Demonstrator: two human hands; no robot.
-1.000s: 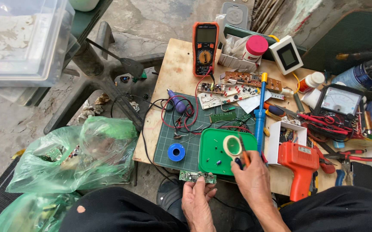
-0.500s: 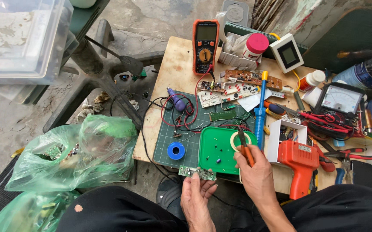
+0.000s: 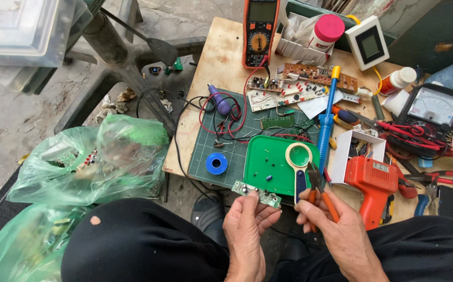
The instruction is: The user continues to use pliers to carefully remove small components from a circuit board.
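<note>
Right now small circuit board (image 3: 256,195) pinched in my left hand (image 3: 244,230) at tabletop (image 3: 221,57) edge, beside green tray (image 3: 268,164); right hand (image 3: 336,230) grips orange-handled cutters (image 3: 318,190). Risk: loose pinch, board drops, or cutters slip onto fingers.

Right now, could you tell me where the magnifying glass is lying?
In the head view, the magnifying glass lies on the right side of the green tray, just above the right hand and the pliers.
</note>
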